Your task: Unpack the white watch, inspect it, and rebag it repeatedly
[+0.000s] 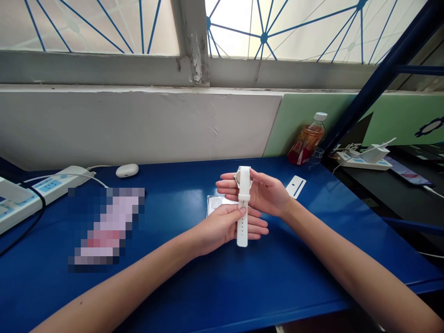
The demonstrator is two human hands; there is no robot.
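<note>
Both hands are on a white wristwatch (244, 181), held upright over the desk with its strap hanging down. My left hand (217, 226) pinches the lower, punched part of the strap, thumb in front and fingers stretched out behind. My right hand (265, 192) is palm up behind the upper part, its thumb at the edge of the watch and its fingers extended past it. The watch case is mostly hidden by the strap. A small whitish packet (215, 202) lies on the desk, partly covered by the hands. Right of them is a white slotted card (296, 186).
On the blue desk (166, 296) are a pixelated phone-like object (109, 226), a white power strip (48, 187) with cables and a white earbud case (127, 170). A drink bottle (307, 141) stands at the back right, near a blue metal post (364, 88).
</note>
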